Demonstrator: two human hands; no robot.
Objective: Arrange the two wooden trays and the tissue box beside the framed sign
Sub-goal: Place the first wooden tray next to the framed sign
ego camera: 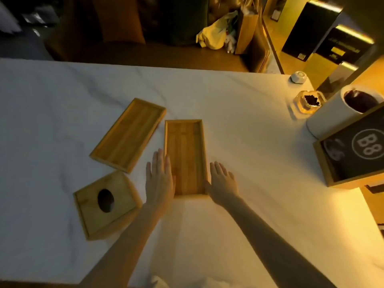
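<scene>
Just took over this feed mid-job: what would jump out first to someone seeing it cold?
Two open hands flank a wooden tray at the middle of the white table: the left hand flat along its left rim, the right hand at its near right corner. A second tray lies angled to the left, with the tissue box nearer. The framed sign, marked B8, stands at the right edge.
</scene>
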